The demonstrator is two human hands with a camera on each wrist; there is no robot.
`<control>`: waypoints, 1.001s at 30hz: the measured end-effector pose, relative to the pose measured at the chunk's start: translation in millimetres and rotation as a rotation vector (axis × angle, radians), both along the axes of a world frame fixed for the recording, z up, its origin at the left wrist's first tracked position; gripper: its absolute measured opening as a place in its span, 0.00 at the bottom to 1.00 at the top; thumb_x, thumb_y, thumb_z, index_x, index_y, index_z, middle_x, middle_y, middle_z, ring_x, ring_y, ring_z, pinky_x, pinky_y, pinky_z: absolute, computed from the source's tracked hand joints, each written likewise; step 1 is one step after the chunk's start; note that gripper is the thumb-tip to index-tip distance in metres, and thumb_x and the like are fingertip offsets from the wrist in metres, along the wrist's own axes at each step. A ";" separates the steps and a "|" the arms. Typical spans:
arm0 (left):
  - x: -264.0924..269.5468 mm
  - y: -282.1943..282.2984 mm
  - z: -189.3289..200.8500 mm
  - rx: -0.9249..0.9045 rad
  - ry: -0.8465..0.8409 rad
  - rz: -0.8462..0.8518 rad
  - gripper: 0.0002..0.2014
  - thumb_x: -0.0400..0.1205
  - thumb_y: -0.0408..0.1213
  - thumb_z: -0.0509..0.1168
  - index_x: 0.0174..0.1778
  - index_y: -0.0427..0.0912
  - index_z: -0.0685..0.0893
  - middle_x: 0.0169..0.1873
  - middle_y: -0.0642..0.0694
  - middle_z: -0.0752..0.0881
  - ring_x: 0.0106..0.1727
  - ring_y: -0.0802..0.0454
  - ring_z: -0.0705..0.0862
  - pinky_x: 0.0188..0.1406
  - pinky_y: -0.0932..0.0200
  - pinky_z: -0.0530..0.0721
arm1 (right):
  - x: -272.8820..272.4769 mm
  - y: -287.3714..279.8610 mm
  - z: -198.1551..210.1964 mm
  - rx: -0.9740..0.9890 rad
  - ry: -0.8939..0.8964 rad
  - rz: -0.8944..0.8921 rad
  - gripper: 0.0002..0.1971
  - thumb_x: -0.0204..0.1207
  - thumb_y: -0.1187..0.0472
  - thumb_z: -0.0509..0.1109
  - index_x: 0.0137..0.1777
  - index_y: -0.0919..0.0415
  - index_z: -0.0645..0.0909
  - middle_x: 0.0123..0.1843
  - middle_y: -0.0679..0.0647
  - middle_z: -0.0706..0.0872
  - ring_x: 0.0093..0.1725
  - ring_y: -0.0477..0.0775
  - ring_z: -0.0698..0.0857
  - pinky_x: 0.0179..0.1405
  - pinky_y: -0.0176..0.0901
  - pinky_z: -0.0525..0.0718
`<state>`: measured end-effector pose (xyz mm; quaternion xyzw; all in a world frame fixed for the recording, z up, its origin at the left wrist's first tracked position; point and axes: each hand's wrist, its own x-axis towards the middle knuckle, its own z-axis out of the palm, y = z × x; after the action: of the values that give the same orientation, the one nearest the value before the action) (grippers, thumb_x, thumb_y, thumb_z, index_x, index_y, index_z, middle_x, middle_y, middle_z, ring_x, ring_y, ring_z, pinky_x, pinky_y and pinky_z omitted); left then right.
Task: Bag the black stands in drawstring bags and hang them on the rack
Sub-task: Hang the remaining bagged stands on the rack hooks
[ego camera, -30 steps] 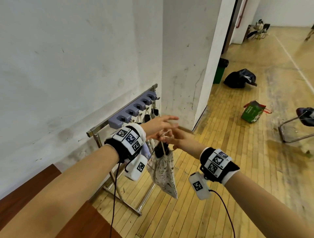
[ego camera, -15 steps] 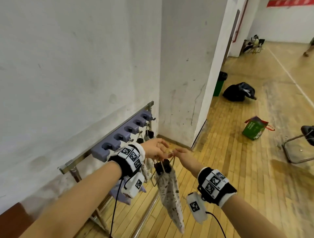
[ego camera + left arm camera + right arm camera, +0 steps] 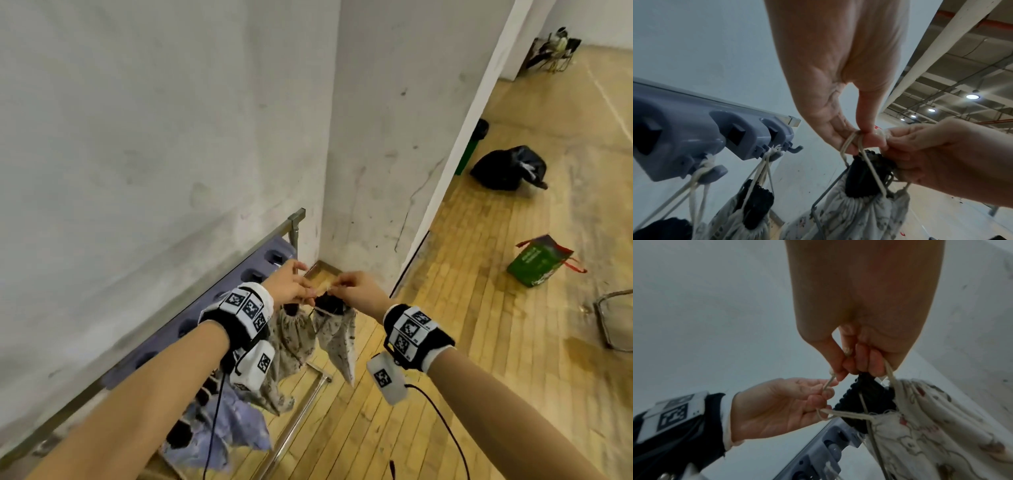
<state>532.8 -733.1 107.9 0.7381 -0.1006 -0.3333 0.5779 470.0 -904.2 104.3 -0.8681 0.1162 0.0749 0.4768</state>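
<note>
Two hands at the rack's (image 3: 239, 274) far end: left hand (image 3: 287, 286) and right hand (image 3: 359, 291) both pinch the drawstring (image 3: 863, 155) of a printed bag (image 3: 337, 337), black stand (image 3: 861, 177) poking out; bag hangs free beside hooked bags (image 3: 291, 339).

This looks like a large indoor hall, a sports or activity space more than a home. A worn wooden strip floor (image 3: 479, 308) fills the right half of the head view, with a pale painted line (image 3: 613, 102) running across it at upper right. Scuffed white walls (image 3: 137, 137) take up the left. In the left wrist view, upper right, an exposed concrete ceiling (image 3: 972, 65) carries round lamps (image 3: 972, 96) and a red pipe (image 3: 962, 16).
</note>
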 end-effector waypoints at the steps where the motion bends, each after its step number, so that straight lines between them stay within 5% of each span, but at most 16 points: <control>1: 13.7 -4.8 -6.0 0.011 -0.007 0.025 0.25 0.77 0.17 0.66 0.66 0.36 0.65 0.44 0.34 0.83 0.30 0.49 0.87 0.29 0.62 0.86 | 17.9 -5.9 -1.9 -0.013 0.015 0.025 0.07 0.78 0.60 0.70 0.46 0.63 0.86 0.36 0.50 0.84 0.35 0.45 0.80 0.35 0.34 0.77; 7: 64.3 -19.1 -38.9 0.210 -0.108 0.196 0.16 0.78 0.19 0.66 0.57 0.37 0.69 0.35 0.43 0.78 0.26 0.60 0.85 0.30 0.65 0.83 | 112.3 -26.2 -30.4 -0.069 0.105 0.272 0.04 0.75 0.62 0.71 0.40 0.58 0.87 0.31 0.48 0.83 0.32 0.46 0.78 0.36 0.38 0.77; 12: 91.7 -26.3 -56.8 0.590 -0.222 0.293 0.12 0.78 0.33 0.69 0.50 0.42 0.71 0.41 0.44 0.78 0.39 0.48 0.76 0.38 0.58 0.74 | 168.8 -27.9 -53.4 -0.044 0.132 0.472 0.07 0.78 0.61 0.71 0.43 0.65 0.86 0.31 0.49 0.81 0.29 0.43 0.76 0.30 0.32 0.74; 19: 104.4 -57.3 -66.7 0.671 -0.242 0.423 0.18 0.78 0.27 0.65 0.27 0.50 0.69 0.32 0.49 0.78 0.43 0.45 0.79 0.39 0.64 0.71 | 211.4 -38.4 -82.8 0.032 0.123 0.564 0.13 0.79 0.67 0.67 0.32 0.55 0.78 0.30 0.47 0.79 0.29 0.41 0.77 0.27 0.27 0.72; 22: 108.4 -61.4 -69.5 0.657 -0.246 0.527 0.19 0.76 0.23 0.62 0.26 0.49 0.69 0.27 0.52 0.75 0.37 0.48 0.78 0.35 0.65 0.74 | 221.2 -40.7 -89.7 0.045 0.119 0.620 0.12 0.80 0.67 0.66 0.35 0.56 0.79 0.31 0.46 0.79 0.31 0.40 0.76 0.28 0.24 0.72; 25: 107.2 -59.3 -73.0 0.630 -0.229 0.592 0.19 0.76 0.20 0.62 0.26 0.47 0.70 0.27 0.51 0.75 0.26 0.58 0.75 0.22 0.76 0.72 | 227.5 -38.7 -95.3 0.064 0.113 0.681 0.06 0.81 0.65 0.66 0.42 0.60 0.81 0.34 0.47 0.82 0.34 0.40 0.78 0.31 0.23 0.73; 30: 106.9 -60.0 -77.3 0.670 -0.214 0.622 0.17 0.73 0.19 0.60 0.27 0.47 0.70 0.27 0.52 0.74 0.30 0.51 0.75 0.33 0.59 0.76 | 233.1 -32.7 -103.5 0.052 0.108 0.730 0.05 0.81 0.65 0.66 0.46 0.62 0.82 0.38 0.50 0.83 0.39 0.47 0.80 0.34 0.27 0.75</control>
<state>639.7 -793.1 30.5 0.9094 0.1795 -0.0806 0.3665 703.0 -936.9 0.9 -0.8349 -0.1779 0.2888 0.4335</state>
